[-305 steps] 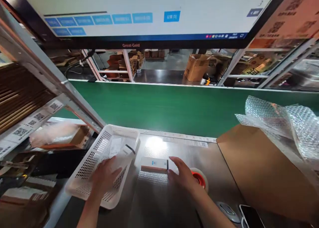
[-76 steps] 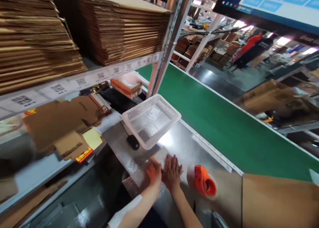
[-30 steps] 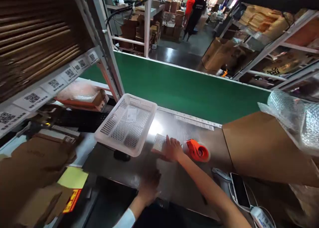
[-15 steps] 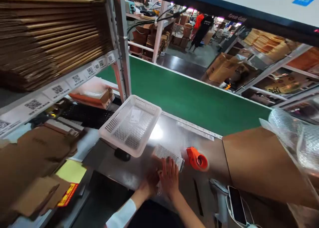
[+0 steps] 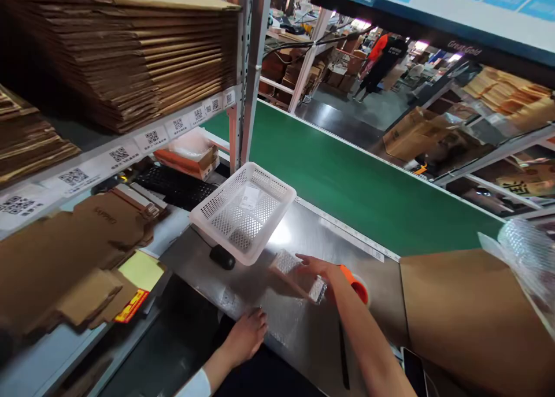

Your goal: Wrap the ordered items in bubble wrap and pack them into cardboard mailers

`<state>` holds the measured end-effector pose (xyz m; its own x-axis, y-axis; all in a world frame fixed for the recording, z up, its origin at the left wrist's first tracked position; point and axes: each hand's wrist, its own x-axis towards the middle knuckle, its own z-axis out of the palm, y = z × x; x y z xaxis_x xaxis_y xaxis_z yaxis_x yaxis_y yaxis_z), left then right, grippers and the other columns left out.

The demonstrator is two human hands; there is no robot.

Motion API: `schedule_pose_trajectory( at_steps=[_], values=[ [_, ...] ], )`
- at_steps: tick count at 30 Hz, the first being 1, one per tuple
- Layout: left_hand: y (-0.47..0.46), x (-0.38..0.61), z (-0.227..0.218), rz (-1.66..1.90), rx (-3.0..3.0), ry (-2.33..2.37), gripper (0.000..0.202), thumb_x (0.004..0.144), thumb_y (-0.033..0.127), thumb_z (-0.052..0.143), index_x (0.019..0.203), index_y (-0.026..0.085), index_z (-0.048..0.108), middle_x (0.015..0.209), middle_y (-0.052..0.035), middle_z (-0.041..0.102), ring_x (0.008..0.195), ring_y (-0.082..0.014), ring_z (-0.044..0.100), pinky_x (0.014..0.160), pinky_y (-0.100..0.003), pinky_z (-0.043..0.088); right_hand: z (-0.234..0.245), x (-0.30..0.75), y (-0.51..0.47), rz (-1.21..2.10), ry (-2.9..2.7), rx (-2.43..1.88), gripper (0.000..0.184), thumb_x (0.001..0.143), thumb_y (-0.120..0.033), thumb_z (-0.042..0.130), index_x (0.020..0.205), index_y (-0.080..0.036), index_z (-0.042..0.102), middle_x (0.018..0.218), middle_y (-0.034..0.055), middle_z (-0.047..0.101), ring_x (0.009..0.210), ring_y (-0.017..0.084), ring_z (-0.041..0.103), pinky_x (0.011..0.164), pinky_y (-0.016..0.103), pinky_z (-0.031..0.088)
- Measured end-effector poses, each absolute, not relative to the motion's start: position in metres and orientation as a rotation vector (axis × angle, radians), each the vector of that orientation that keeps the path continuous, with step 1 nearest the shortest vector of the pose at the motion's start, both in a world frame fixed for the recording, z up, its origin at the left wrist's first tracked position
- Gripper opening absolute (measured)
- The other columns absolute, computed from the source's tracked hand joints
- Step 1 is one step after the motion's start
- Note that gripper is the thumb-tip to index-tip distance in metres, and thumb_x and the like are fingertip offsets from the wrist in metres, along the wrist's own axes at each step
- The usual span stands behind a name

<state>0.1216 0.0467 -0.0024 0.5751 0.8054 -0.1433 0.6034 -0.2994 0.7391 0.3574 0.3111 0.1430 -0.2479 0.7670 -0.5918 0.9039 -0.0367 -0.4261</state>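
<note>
A small box wrapped in bubble wrap (image 5: 297,278) lies on the metal bench, and clear wrap (image 5: 284,322) spreads on the bench on its near side. My right hand (image 5: 318,265) reaches over the far right end of the box, fingers stretched out and apart. Whether it touches the wrap I cannot tell. At the bench's near edge, beside the clear wrap, my left hand (image 5: 248,334) is closed with fingers curled; what lies in them, if anything, is hidden. An orange tape dispenser (image 5: 359,287) is partly covered by my right forearm.
A white plastic basket (image 5: 199,218) holding a labelled packet stands behind a black mouse (image 5: 222,257). Beyond runs a green conveyor belt (image 5: 338,171). Stacked cardboard (image 5: 182,56) fills the left shelf. A brown cardboard panel (image 5: 459,304) and a phone (image 5: 414,371) are at right.
My hands have moved apart. The right has left the near side of the wrapped box and reached over its far right end; the left has drawn back to the bench edge. The view has shifted left.
</note>
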Motion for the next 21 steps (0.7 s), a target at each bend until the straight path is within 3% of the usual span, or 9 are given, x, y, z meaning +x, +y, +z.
schedule_pose_trajectory(
  at_steps=[3, 6, 8, 11, 13, 17, 21],
  values=[
    [0.039, 0.118, 0.001, 0.382, 1.917, 1.148, 0.036, 0.097, 0.017, 0.055, 0.129, 0.016, 0.071, 0.15, -0.014, 0.064, 0.145, -0.0353, 0.055, 0.129, -0.055, 0.037, 0.135, 0.346, 0.28, -1.119, 1.982, 1.658, 0.096, 0.066, -0.03, 0.092, 0.152, -0.01, 0.054, 0.14, 0.02, 0.068, 0.119, 0.027, 0.069, 0.098, 0.032, 0.052],
    [0.035, 0.116, 0.005, 0.454, 1.791, 1.166, 0.034, 0.098, 0.018, 0.053, 0.124, 0.016, 0.074, 0.147, -0.0123, 0.066, 0.145, -0.0339, 0.054, 0.131, -0.053, 0.032, 0.125, 0.323, 0.222, -0.932, 2.026, 1.657, 0.124, 0.064, -0.041, 0.094, 0.165, -0.008, 0.031, 0.163, 0.0277, 0.043, 0.147, 0.04, 0.047, 0.122, 0.045, 0.036],
    [0.032, 0.115, 0.008, 0.521, 1.669, 1.181, 0.031, 0.095, 0.022, 0.056, 0.118, 0.021, 0.077, 0.143, -0.0096, 0.07, 0.144, -0.0325, 0.056, 0.131, -0.052, 0.033, 0.117, 0.306, 0.182, -0.708, 2.073, 1.727, 0.122, 0.071, -0.042, 0.087, 0.168, -0.007, 0.021, 0.166, 0.0305, 0.036, 0.151, 0.046, 0.038, 0.127, 0.056, 0.025],
    [0.028, 0.117, 0.012, 0.64, 1.399, 1.266, 0.024, 0.09, 0.03, 0.061, 0.103, 0.027, 0.08, 0.125, -0.0075, 0.079, 0.132, -0.0301, 0.065, 0.127, -0.05, 0.039, 0.106, 0.29, 0.143, -0.358, 2.138, 1.799, 0.103, 0.08, -0.038, 0.075, 0.167, -0.009, 0.027, 0.164, 0.0276, 0.041, 0.15, 0.044, 0.04, 0.127, 0.056, 0.022],
    [0.026, 0.123, 0.016, 0.718, 1.129, 1.376, 0.026, 0.091, 0.04, 0.06, 0.099, 0.025, 0.08, 0.117, -0.0103, 0.08, 0.123, -0.031, 0.07, 0.12, -0.05, 0.046, 0.105, 0.288, 0.138, -0.319, 2.123, 1.798, 0.099, 0.083, -0.04, 0.072, 0.167, -0.01, 0.028, 0.166, 0.0259, 0.039, 0.152, 0.042, 0.039, 0.128, 0.055, 0.02],
    [0.023, 0.14, 0.023, 0.812, 0.485, 1.499, 0.042, 0.087, 0.053, 0.061, 0.107, 0.019, 0.073, 0.11, -0.0172, 0.079, 0.101, -0.033, 0.077, 0.093, -0.051, 0.061, 0.117, 0.298, 0.16, -0.548, 2.034, 1.686, 0.127, 0.072, -0.051, 0.083, 0.17, -0.011, 0.013, 0.173, 0.0256, 0.025, 0.159, 0.043, 0.027, 0.129, 0.054, 0.019],
    [0.03, 0.164, 0.031, 0.905, 0.042, 1.512, 0.023, 0.087, 0.039, 0.067, 0.097, 0.018, 0.065, 0.1, -0.0119, 0.077, 0.096, -0.0251, 0.077, 0.088, -0.038, 0.06, 0.13, 0.303, 0.177, -0.701, 2.016, 1.53, 0.135, 0.073, -0.05, 0.084, 0.17, -0.012, -0.002, 0.174, 0.0246, 0.023, 0.158, 0.041, 0.029, 0.126, 0.053, 0.028]
  ],
)
